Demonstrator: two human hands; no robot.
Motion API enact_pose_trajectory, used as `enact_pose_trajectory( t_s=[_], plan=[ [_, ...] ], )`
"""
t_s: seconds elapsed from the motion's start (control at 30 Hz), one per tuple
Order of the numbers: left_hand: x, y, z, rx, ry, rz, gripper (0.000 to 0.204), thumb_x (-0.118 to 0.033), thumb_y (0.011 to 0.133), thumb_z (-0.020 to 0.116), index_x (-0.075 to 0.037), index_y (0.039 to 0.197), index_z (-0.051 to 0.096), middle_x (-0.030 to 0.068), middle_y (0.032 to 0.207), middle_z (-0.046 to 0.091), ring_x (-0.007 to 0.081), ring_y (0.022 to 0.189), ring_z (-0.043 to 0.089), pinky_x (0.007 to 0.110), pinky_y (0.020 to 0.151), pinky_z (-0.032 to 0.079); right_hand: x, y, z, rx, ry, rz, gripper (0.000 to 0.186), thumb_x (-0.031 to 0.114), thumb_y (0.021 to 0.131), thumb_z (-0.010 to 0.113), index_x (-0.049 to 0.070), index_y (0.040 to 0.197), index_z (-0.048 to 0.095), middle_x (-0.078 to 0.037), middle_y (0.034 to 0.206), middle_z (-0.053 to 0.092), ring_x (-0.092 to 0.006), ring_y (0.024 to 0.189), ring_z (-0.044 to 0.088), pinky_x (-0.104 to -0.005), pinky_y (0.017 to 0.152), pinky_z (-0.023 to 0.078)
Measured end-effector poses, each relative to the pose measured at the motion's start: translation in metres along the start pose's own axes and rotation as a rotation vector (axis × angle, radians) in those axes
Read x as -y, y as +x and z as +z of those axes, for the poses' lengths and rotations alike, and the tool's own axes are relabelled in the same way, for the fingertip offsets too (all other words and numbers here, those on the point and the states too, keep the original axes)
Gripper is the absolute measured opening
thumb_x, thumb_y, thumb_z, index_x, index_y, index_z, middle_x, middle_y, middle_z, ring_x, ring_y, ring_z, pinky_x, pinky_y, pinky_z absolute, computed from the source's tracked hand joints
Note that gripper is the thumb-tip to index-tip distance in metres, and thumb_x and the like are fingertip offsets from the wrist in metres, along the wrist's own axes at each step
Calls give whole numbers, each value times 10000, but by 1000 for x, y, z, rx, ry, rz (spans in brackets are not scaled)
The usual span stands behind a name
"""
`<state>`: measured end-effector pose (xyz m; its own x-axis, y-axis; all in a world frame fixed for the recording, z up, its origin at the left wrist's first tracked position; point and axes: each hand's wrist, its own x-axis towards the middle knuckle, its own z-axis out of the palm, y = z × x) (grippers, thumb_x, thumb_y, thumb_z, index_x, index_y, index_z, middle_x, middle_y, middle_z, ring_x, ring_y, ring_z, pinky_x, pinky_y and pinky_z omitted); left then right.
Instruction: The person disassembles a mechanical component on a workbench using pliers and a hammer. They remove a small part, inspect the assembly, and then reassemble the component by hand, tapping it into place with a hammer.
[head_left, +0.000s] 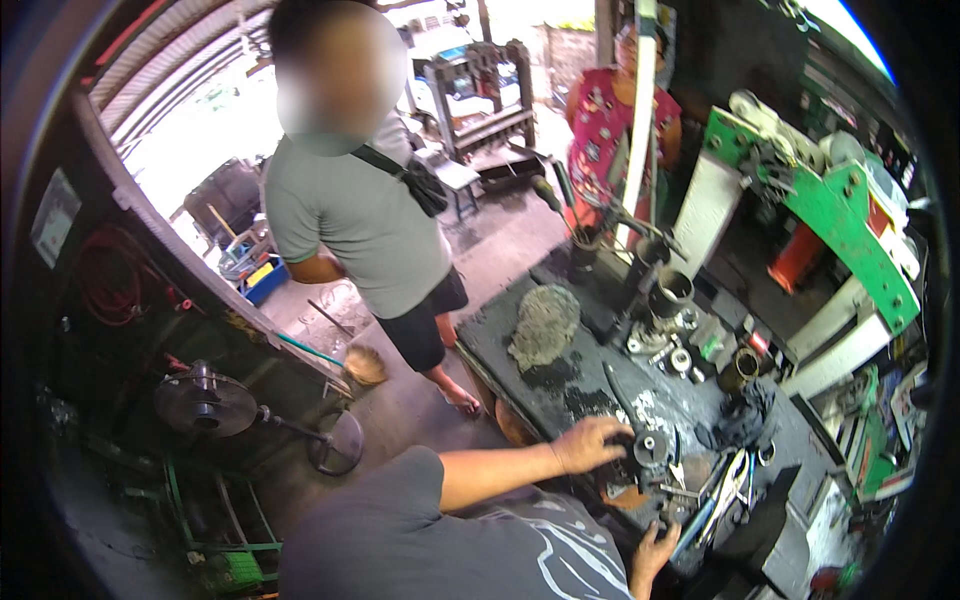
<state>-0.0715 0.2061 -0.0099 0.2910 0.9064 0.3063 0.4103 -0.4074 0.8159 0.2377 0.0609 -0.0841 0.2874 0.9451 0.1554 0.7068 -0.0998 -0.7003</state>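
My left hand (592, 445) reaches across the workbench (480, 340), its fingers curled against a dark metal machine part with a round grey pulley-like disc (652, 447). Part of its grip is hidden behind that piece. Lower down, close to the bench's near edge, my right hand (655, 552) has its fingers bent together by a small metal piece; what they hold is too small to make out. Beside it lie a blue-handled tool (690, 537) and pliers with pale handles (727, 490). A brown scrap (626, 497) is between my hands.
A grey rag (545, 326) and black cloth (745, 412) lie on the bench, near metal cylinders (670, 293). A green-and-white press frame (850, 235) stands right. One person in grey (360, 215) stands across the bench's left side, another in red (600, 130) behind. A fan (205, 402) stands left.
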Motion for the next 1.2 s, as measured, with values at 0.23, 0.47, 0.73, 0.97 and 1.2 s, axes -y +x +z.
enact_pose_trajectory(
  t_s=[0.23, 0.47, 0.73, 0.97, 1.2],
  plan=[
    [2, 0, 10, -72, -196, -66, 217, -138, 931, 794, -22, 1107, 744, 136, 1078, 720, 340, 1083, 709, 425, 973, 559, 2, -5, -6, 25, 66, -31, 329, -4, 957, 695, -66, 1274, 633, -249, 1260, 649, -447, 1209, 608, -511, 1092, 461],
    [-6, -3, 12, -86, -117, -116, 253, -104, 896, 798, -32, 1135, 757, 169, 1146, 750, 367, 1108, 715, 440, 981, 567, 30, -5, -19, 141, 47, 77, 469, 263, 1047, 721, -99, 1328, 626, -323, 1280, 649, -474, 1191, 619, -490, 1067, 495],
    [0, -6, 20, -92, -152, -125, 238, -127, 947, 779, -20, 1157, 746, 178, 1156, 745, 361, 1120, 725, 426, 1013, 564, 62, 6, -28, 186, 61, 27, 340, 124, 1037, 669, -96, 1297, 663, -290, 1242, 691, -424, 1174, 652, -460, 1061, 509],
    [4, -5, 20, -55, -144, -132, 272, -155, 929, 805, -21, 1159, 746, 174, 1170, 750, 375, 1132, 720, 436, 1008, 564, 75, 10, -28, 163, 5, -35, 323, 108, 1036, 645, -92, 1289, 673, -281, 1246, 704, -421, 1164, 660, -459, 1064, 508],
    [4, -8, 25, -97, -199, -194, 232, -135, 944, 779, -32, 1149, 745, 168, 1143, 746, 354, 1126, 719, 438, 1014, 556, 66, 9, -29, 210, 52, 5, 346, 117, 1033, 651, -74, 1321, 675, -291, 1291, 695, -428, 1218, 646, -464, 1081, 493]
  ],
)
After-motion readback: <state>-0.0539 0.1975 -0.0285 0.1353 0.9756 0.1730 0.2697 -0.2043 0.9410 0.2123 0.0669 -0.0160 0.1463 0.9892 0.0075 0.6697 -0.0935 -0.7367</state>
